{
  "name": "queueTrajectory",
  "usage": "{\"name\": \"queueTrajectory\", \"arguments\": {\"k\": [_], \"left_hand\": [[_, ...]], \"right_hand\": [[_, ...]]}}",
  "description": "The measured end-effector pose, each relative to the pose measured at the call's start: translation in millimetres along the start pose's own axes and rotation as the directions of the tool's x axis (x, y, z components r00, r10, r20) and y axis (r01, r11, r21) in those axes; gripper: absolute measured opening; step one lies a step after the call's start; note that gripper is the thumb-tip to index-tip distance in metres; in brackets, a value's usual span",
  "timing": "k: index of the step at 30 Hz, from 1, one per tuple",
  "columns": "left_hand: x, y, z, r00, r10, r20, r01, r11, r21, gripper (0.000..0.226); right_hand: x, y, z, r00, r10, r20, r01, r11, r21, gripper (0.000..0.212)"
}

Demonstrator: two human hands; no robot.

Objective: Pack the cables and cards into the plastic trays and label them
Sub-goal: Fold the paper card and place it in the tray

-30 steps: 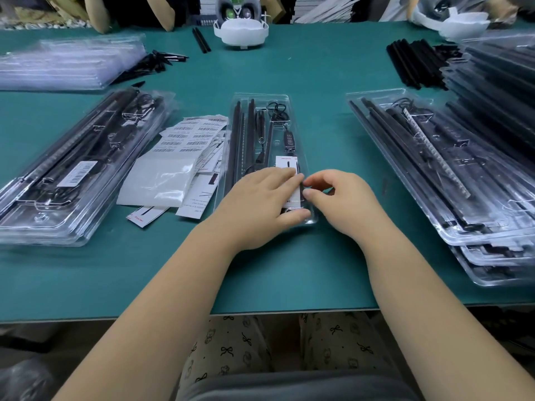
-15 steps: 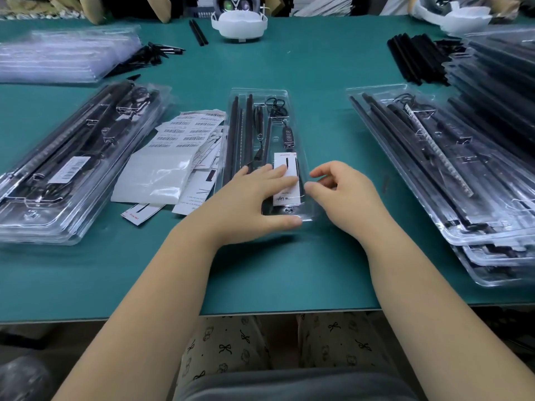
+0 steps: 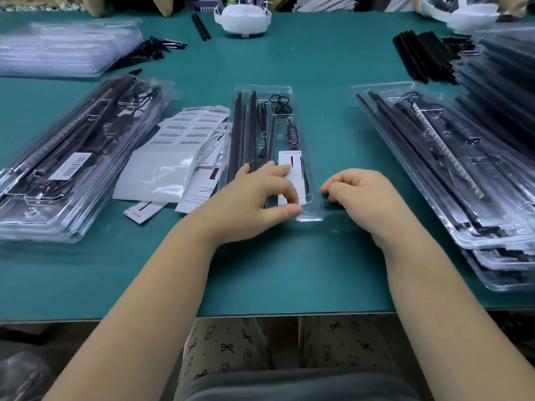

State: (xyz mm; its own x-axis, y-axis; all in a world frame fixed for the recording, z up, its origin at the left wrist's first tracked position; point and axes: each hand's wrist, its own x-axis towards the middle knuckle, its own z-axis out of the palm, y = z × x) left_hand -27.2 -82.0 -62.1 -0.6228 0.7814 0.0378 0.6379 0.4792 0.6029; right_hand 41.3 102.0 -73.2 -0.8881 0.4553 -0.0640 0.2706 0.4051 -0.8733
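Left hand [image 3: 254, 198] rests on the tray [image 3: 262, 91], fingers curled over the card [image 3: 292, 180], probably pinning it in place; right hand [image 3: 362, 195] sits beside it, fingers curled, holding nothing.

A teal-topped worktable [image 3: 289, 270] fills the view under even light. Dim floor [image 3: 23, 337] shows below its near edge.

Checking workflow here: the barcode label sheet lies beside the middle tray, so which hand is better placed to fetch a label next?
Probably the left hand: the white barcode label sheet lies on its side of the clear plastic tray; the right hand would have to cross over it.
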Motion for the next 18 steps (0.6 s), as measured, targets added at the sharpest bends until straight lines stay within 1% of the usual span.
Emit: {"name": "queueTrajectory", "arguments": {"k": [3, 6, 7, 10, 12, 15, 17, 18], "left_hand": [[3, -2, -1, 0.999, 0.012, -0.038, -0.011, 1.000, 0.020, 0.020], [2, -2, -3, 0.999, 0.022, -0.034, -0.026, 0.993, -0.118, 0.015], [0, -1, -4, 0.999, 0.028, -0.036, -0.033, 0.991, -0.132, 0.018], [0, 0, 1, 0.998, 0.049, -0.040, -0.050, 0.999, -0.015, 0.040], [1, 0, 4, 0.997, 0.056, -0.058, -0.053, 0.998, 0.043, 0.044], [3, 1, 6, 0.993, 0.068, -0.092, -0.063, 0.996, 0.056, 0.041], [4, 1, 7, 0.992, 0.069, -0.104, -0.063, 0.996, 0.063, 0.029], [5, 0, 6, 0.992, 0.068, -0.108, -0.063, 0.997, 0.048, 0.020]], "right_hand": [[-1, 1, -3, 0.998, -0.030, 0.053, 0.030, 1.000, -0.002, 0.009], [0, 2, -7, 0.995, -0.038, 0.095, 0.036, 0.999, 0.030, 0.014], [0, 1, -8, 0.994, -0.041, 0.103, 0.036, 0.998, 0.044, 0.013], [0, 2, -9, 0.989, -0.058, 0.134, 0.051, 0.997, 0.056, 0.009], [0, 2, -9, 0.986, -0.074, 0.147, 0.067, 0.996, 0.052, 0.010], [0, 1, -10, 0.983, -0.110, 0.149, 0.101, 0.993, 0.064, 0.009], [0, 1, -10, 0.982, -0.116, 0.148, 0.107, 0.992, 0.062, 0.003], [0, 2, -10, 0.984, -0.111, 0.142, 0.105, 0.993, 0.053, 0.010]]}}
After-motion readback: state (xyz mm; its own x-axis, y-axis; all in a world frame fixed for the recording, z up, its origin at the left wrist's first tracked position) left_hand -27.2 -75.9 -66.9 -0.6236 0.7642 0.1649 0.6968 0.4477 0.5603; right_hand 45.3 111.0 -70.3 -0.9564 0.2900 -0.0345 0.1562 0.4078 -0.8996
